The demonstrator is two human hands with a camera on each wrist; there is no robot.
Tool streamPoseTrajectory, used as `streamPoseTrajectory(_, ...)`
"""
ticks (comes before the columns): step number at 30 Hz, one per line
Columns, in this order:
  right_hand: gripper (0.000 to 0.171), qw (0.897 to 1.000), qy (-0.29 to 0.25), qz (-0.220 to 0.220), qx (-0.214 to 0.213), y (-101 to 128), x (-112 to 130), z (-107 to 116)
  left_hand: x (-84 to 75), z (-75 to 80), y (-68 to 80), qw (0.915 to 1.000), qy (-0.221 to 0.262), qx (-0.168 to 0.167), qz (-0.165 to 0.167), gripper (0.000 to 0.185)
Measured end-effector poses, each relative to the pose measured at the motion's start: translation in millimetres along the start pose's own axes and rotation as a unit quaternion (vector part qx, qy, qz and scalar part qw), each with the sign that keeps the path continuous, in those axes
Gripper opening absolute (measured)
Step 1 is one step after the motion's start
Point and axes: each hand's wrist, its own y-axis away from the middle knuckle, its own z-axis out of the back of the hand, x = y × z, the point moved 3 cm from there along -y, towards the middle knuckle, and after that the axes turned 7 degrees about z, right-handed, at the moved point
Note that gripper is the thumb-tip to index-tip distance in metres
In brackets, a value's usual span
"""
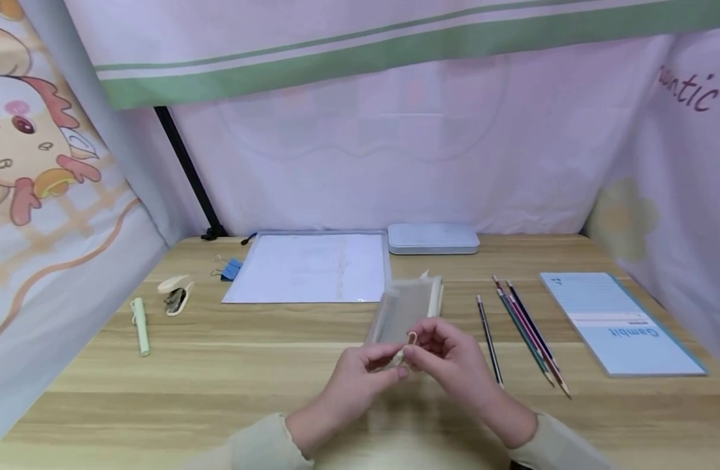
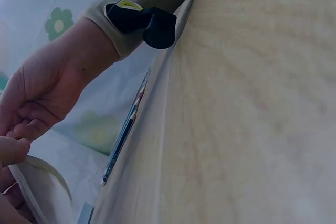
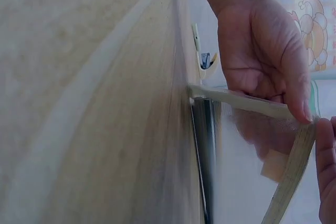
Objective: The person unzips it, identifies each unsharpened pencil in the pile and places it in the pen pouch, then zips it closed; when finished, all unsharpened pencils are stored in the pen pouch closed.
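Note:
A see-through mesh pouch with cream edging (image 1: 409,301) stands tilted over the wooden table in front of me. My left hand (image 1: 356,378) pinches the pouch's near edge between thumb and fingers; the right wrist view shows its thumb on the cream-trimmed corner (image 3: 299,116). Right beside it, my right hand (image 1: 453,359) pinches a small cream loop (image 1: 413,337) at that corner. The two hands' fingertips nearly meet. Part of the pouch is hidden behind the hands. In the left wrist view, the pouch (image 2: 47,192) shows below the right hand (image 2: 47,93).
On the right lie several pencils (image 1: 530,326), a lone dark pencil (image 1: 489,339) and a blue notepad (image 1: 624,326). Behind are a pale tin case (image 1: 433,240) and a sheet in a folder (image 1: 309,267). Leftward lie a blue binder clip (image 1: 232,269), stapler (image 1: 176,297) and light green pen (image 1: 140,326).

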Motion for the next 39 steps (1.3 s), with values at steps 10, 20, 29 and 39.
streamPoseTrajectory(10, 0.022, 0.999, 0.004, -0.052, -0.008, -11.6, 0.0, 6.5, 1.5, -3.1, -3.6, 0.9950, 0.086, -0.045, 0.024, 0.020)
streamPoseTrajectory(20, 0.024, 0.996, 0.010, -0.085, -0.025, -17.9, -3.0, 22.7, -1.2, -0.8, -5.3, 0.9888, 0.129, -0.076, 0.002, 0.021)
streamPoseTrajectory(29, 0.024, 0.990, 0.037, -0.109, -0.087, -14.8, -15.8, 54.6, -10.4, 9.4, -4.1, 0.9870, 0.135, -0.070, -0.053, 0.018)
streamPoseTrajectory(39, 0.027, 0.985, 0.036, -0.139, -0.093, -17.1, -27.8, 71.2, -8.3, 16.2, -3.6, 0.9861, 0.119, -0.114, -0.019, 0.014)
